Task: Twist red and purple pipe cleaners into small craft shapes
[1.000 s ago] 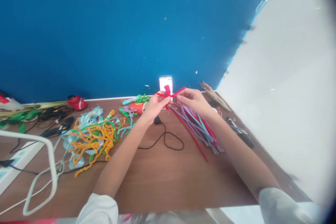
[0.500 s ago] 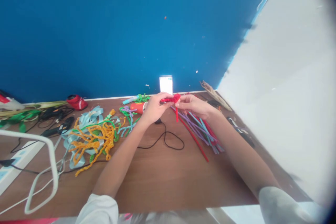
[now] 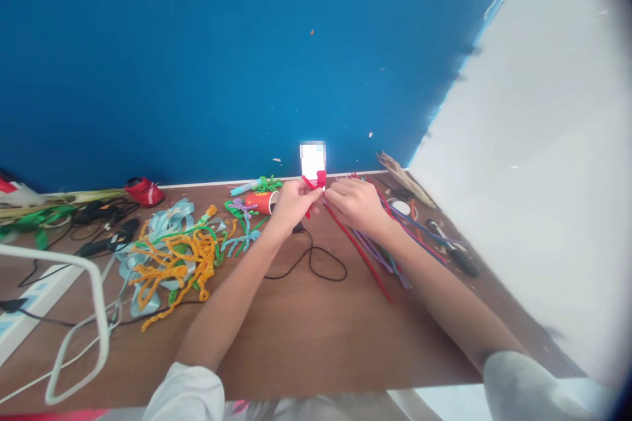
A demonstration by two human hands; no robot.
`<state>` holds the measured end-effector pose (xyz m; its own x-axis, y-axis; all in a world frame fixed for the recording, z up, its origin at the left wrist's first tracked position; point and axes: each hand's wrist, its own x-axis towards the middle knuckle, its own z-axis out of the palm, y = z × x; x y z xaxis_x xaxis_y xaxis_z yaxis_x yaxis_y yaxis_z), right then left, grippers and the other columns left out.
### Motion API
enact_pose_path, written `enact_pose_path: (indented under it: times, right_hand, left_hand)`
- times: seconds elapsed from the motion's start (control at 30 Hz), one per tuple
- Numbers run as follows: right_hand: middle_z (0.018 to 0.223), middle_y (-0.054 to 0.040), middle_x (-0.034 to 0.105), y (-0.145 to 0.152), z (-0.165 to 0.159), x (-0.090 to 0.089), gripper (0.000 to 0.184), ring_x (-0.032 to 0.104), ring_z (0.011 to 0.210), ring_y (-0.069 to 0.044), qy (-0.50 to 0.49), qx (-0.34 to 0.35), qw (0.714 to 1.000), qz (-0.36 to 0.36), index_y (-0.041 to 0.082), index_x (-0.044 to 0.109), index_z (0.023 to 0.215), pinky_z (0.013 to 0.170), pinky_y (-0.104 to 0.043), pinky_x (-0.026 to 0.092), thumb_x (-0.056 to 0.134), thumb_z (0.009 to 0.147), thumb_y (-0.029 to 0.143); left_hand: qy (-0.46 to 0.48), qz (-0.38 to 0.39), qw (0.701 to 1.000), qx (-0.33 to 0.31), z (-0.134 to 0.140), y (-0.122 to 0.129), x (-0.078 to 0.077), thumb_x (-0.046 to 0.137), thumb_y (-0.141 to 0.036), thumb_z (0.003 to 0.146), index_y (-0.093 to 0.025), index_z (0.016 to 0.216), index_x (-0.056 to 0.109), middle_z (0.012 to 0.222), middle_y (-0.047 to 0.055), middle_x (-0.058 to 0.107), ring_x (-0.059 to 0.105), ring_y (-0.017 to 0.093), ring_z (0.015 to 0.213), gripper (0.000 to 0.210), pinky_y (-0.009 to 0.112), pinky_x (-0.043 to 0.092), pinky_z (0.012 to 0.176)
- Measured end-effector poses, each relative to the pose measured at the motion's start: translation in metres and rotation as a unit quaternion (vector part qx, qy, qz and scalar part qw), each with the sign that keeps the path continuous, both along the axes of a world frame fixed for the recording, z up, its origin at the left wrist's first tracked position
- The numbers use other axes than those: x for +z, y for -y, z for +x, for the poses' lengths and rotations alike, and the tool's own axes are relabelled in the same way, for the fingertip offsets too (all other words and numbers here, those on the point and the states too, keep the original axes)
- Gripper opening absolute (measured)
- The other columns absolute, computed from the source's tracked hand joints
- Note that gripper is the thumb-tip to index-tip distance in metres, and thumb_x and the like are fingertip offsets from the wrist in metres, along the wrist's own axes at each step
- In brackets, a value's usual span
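Observation:
Above the far part of the table, my left hand (image 3: 292, 205) pinches a bent red pipe cleaner (image 3: 321, 178), whose ends stick out past the fingertips. Close against it on the right, my right hand (image 3: 359, 205) is closed, knuckles up, its fingertips meeting the same red piece. The exact grip of the right fingers is partly hidden. Under and beyond my right hand lie loose pipe cleaners (image 3: 374, 251) in purple, blue and red. One long red pipe cleaner (image 3: 366, 262) stretches toward me. Behind the hands a bright phone screen (image 3: 313, 161) leans on the blue wall.
A red paper cup (image 3: 259, 202) lies sideways left of my hands. Further left are tangled orange pipe cleaners (image 3: 192, 260), light-blue ribbon, a hot glue gun (image 3: 111, 240) and a white power strip (image 3: 42, 299). A black cable (image 3: 328, 276) loops mid-table. Dried husks (image 3: 405, 177) rest at the right wall.
My right hand has turned over, knuckles up now. The red piece has shifted slightly left and tilted, and its hanging end no longer shows. Pipe cleaners under the right forearm lie differently.

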<state>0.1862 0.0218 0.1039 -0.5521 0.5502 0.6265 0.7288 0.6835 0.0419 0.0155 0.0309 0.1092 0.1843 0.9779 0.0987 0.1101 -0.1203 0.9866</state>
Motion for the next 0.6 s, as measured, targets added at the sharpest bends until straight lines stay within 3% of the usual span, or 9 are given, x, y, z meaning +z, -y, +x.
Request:
enact_pose_path:
  times: [0.1, 0.17, 0.23, 0.33, 0.47, 0.53, 0.6]
  right_hand:
    - [0.073, -0.0051, 0.063, -0.002, 0.004, 0.002, 0.023, 0.052, 0.072, -0.017, 0.027, 0.040, 0.999, -0.007, 0.018, 0.062, 0.075, 0.062, -0.030, 0.029, 0.047, 0.093, 0.019]
    - [0.076, -0.0042, 0.065, -0.004, 0.008, 0.007, 0.021, 0.053, 0.073, -0.017, -0.047, 0.043, 0.996, -0.066, 0.019, 0.064, 0.079, 0.064, -0.029, 0.032, 0.049, 0.093, 0.025]
    - [0.078, -0.0032, 0.065, -0.006, 0.011, 0.011, 0.025, 0.054, 0.072, -0.015, -0.162, 0.048, 0.974, -0.154, 0.019, 0.065, 0.082, 0.065, -0.028, 0.035, 0.050, 0.094, 0.034]
    - [0.073, -0.0029, 0.063, -0.011, 0.012, 0.013, 0.041, 0.054, 0.067, -0.014, -0.336, 0.069, 0.888, -0.308, 0.017, 0.065, 0.078, 0.063, -0.027, 0.037, 0.046, 0.095, 0.050]
    - [0.074, -0.0058, 0.065, -0.016, 0.009, 0.010, 0.053, 0.056, 0.066, -0.015, -0.466, 0.094, 0.725, -0.497, 0.016, 0.066, 0.077, 0.060, -0.027, 0.039, 0.045, 0.090, 0.063]
    - [0.075, -0.0053, 0.065, -0.017, 0.008, 0.009, 0.044, 0.055, 0.066, -0.013, -0.479, 0.088, 0.687, -0.539, 0.016, 0.066, 0.076, 0.059, -0.026, 0.039, 0.055, 0.085, 0.058]
    - [0.075, -0.0028, 0.063, -0.017, 0.008, 0.009, 0.029, 0.052, 0.065, -0.012, -0.482, 0.071, 0.683, -0.544, 0.017, 0.064, 0.077, 0.059, -0.025, 0.038, 0.066, 0.080, 0.046]
  left_hand:
    - [0.047, -0.056, 0.996, -0.042, -0.001, -0.002, 0.002, 0.074, -0.032, 0.074, -0.011, 0.080, 0.066, 0.069, 0.005, 0.068, 0.059, 0.012, 0.052, 0.024, 0.023, 0.043, 0.049]
    - [0.067, -0.041, 0.996, -0.048, -0.002, -0.004, 0.002, 0.073, -0.032, 0.075, -0.011, 0.081, 0.064, 0.070, 0.005, 0.068, 0.061, 0.012, 0.056, 0.023, 0.022, 0.044, 0.052]
    - [0.084, -0.022, 0.996, -0.038, -0.002, -0.006, 0.001, 0.072, -0.031, 0.077, -0.012, 0.085, 0.063, 0.071, 0.003, 0.068, 0.062, 0.012, 0.059, 0.023, 0.021, 0.046, 0.054]
    - [0.100, -0.010, 0.995, -0.019, -0.004, -0.009, -0.001, 0.069, -0.033, 0.080, -0.013, 0.089, 0.059, 0.072, 0.002, 0.068, 0.063, 0.012, 0.060, 0.024, 0.022, 0.048, 0.057]
    - [0.105, -0.008, 0.994, -0.011, -0.005, -0.012, -0.003, 0.066, -0.032, 0.083, -0.013, 0.091, 0.057, 0.074, 0.003, 0.070, 0.065, 0.013, 0.061, 0.023, 0.023, 0.049, 0.058]
    - [0.099, -0.003, 0.995, -0.015, -0.005, -0.013, -0.005, 0.065, -0.031, 0.084, -0.013, 0.092, 0.058, 0.075, 0.004, 0.071, 0.066, 0.014, 0.062, 0.021, 0.024, 0.051, 0.061]
    - [0.094, -0.002, 0.995, -0.022, -0.004, -0.013, -0.005, 0.064, -0.029, 0.085, -0.012, 0.092, 0.060, 0.077, 0.006, 0.072, 0.067, 0.014, 0.064, 0.019, 0.026, 0.053, 0.064]
